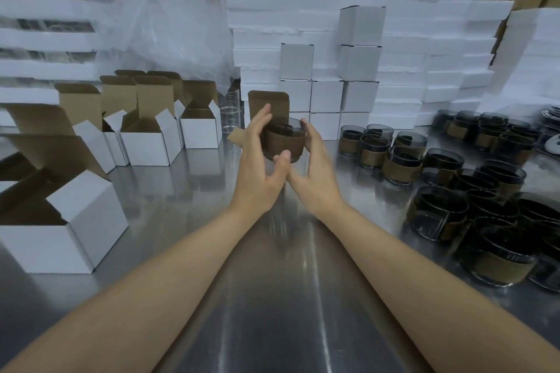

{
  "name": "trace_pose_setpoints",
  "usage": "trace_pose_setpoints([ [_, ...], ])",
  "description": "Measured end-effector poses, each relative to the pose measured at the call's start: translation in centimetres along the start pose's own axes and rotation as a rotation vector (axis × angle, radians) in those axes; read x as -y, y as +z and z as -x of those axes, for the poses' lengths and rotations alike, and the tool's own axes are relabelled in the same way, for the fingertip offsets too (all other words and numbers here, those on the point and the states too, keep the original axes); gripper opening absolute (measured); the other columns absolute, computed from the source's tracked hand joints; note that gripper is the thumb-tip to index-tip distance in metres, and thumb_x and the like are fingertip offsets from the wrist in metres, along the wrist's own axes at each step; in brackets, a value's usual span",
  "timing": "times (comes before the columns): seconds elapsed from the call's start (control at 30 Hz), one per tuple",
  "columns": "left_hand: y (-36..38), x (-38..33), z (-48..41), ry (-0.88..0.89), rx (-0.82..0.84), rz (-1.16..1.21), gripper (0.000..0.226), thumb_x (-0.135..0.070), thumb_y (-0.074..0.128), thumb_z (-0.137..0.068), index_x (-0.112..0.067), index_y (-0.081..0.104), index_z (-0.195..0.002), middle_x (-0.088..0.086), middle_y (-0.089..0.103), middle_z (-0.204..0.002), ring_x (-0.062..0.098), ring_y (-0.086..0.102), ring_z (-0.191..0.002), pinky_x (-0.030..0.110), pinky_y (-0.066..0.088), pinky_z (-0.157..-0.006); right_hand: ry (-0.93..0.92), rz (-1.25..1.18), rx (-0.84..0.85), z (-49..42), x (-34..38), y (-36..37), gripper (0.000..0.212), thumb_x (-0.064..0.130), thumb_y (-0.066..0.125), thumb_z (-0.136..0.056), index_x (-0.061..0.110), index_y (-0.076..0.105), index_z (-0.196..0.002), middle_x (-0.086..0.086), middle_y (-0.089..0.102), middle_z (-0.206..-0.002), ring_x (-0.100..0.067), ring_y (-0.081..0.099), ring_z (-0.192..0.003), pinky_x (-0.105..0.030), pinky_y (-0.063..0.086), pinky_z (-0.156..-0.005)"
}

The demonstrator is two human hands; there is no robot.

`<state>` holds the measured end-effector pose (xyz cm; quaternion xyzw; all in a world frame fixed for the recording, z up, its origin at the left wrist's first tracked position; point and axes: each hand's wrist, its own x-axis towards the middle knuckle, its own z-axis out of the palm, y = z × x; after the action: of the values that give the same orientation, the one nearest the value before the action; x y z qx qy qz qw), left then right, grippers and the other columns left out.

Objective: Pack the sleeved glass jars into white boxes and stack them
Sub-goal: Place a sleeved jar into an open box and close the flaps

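The left hand and right hand cup one jar between them, just before an open box. Beyond the hands, closed boxes stand stacked. Many jars wait right of the right hand, so most packing remains.

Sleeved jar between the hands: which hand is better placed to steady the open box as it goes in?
Left, probably. The left hand sits right in front of the open box, with the box's side flap beside it. The right hand holds the sleeved jar on its right side, farther from the box.
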<state>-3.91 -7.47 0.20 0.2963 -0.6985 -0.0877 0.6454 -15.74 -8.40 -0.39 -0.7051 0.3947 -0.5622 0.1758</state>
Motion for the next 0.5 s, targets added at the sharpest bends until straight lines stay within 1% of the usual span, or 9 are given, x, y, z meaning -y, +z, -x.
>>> trace_pose_setpoints([
  [0.07,-0.09,0.0,-0.14,0.029,-0.014,-0.032,0.052,-0.01,0.052,-0.085,-0.006,0.037,-0.135,0.007,0.034,-0.147,0.004,0.032,-0.137,0.018,0.031,-0.108,-0.049,0.011,-0.053,-0.02,-0.05,0.2,0.077,0.03,0.075,-0.077,0.041,0.026,-0.135,0.018,0.043,-0.13,0.008,0.04,-0.123,-0.011,0.032,-0.101],
  [0.1,-0.09,0.01,-0.19,0.052,-0.013,-0.059,0.052,-0.008,0.052,-0.082,-0.002,0.039,-0.132,0.009,0.036,-0.145,0.002,0.032,-0.135,0.015,0.029,-0.107,-0.065,0.016,-0.077,-0.05,-0.13,0.26,0.079,0.023,0.078,-0.075,0.044,0.026,-0.13,0.023,0.043,-0.127,0.01,0.04,-0.121,-0.009,0.033,-0.099],
  [0.17,0.03,-0.13,-0.26,0.074,-0.008,-0.094,0.056,0.001,0.053,-0.074,0.002,0.042,-0.129,0.014,0.041,-0.141,0.002,0.033,-0.134,0.017,0.03,-0.108,-0.079,0.007,-0.123,-0.11,-0.38,0.3,0.083,0.01,0.079,-0.07,0.045,0.026,-0.124,0.036,0.039,-0.123,0.011,0.042,-0.119,-0.006,0.033,-0.097],
  [0.23,0.21,-0.31,-0.23,0.094,0.006,-0.114,0.063,0.009,0.053,-0.068,0.004,0.042,-0.13,0.017,0.042,-0.138,0.004,0.032,-0.134,0.021,0.031,-0.109,-0.098,-0.013,-0.163,-0.12,-0.63,0.28,0.083,0.001,0.076,-0.067,0.04,0.028,-0.123,0.039,0.039,-0.123,0.008,0.045,-0.118,-0.006,0.035,-0.095],
  [0.3,0.37,-0.34,-0.11,0.118,0.024,-0.123,0.069,0.011,0.053,-0.067,0.003,0.039,-0.133,0.018,0.041,-0.138,0.005,0.031,-0.135,0.018,0.03,-0.109,-0.113,-0.041,-0.184,-0.14,-0.64,0.23,0.082,-0.005,0.075,-0.067,0.038,0.031,-0.122,0.031,0.043,-0.125,0.002,0.049,-0.12,-0.008,0.037,-0.095],
  [0.37,0.44,-0.21,-0.07,0.11,0.024,-0.11,0.072,0.011,0.053,-0.067,0.002,0.036,-0.136,0.017,0.039,-0.138,0.007,0.032,-0.135,0.018,0.029,-0.109,-0.12,-0.07,-0.186,-0.16,-0.43,0.23,0.084,-0.007,0.076,-0.067,0.041,0.03,-0.117,0.019,0.048,-0.128,-0.002,0.05,-0.122,-0.012,0.039,-0.097],
  [0.43,0.48,-0.06,-0.09,0.073,0.018,-0.072,0.075,0.009,0.052,-0.067,0.001,0.033,-0.139,0.014,0.038,-0.139,0.014,0.035,-0.135,0.023,0.032,-0.11,-0.127,-0.09,-0.18,-0.17,-0.27,0.28,0.084,-0.007,0.077,-0.066,0.041,0.03,-0.116,0.009,0.051,-0.131,-0.006,0.05,-0.124,-0.018,0.04,-0.101],
  [0.5,0.43,0.03,-0.01,0.054,0.036,-0.029,0.077,0.007,0.051,-0.069,-0.007,0.029,-0.142,0.01,0.036,-0.14,0.019,0.036,-0.135,0.028,0.033,-0.111,-0.13,-0.101,-0.174,-0.18,-0.25,0.27,0.085,-0.007,0.077,-0.065,0.043,0.03,-0.116,0.007,0.051,-0.132,-0.007,0.049,-0.126,-0.019,0.04,-0.102],
])
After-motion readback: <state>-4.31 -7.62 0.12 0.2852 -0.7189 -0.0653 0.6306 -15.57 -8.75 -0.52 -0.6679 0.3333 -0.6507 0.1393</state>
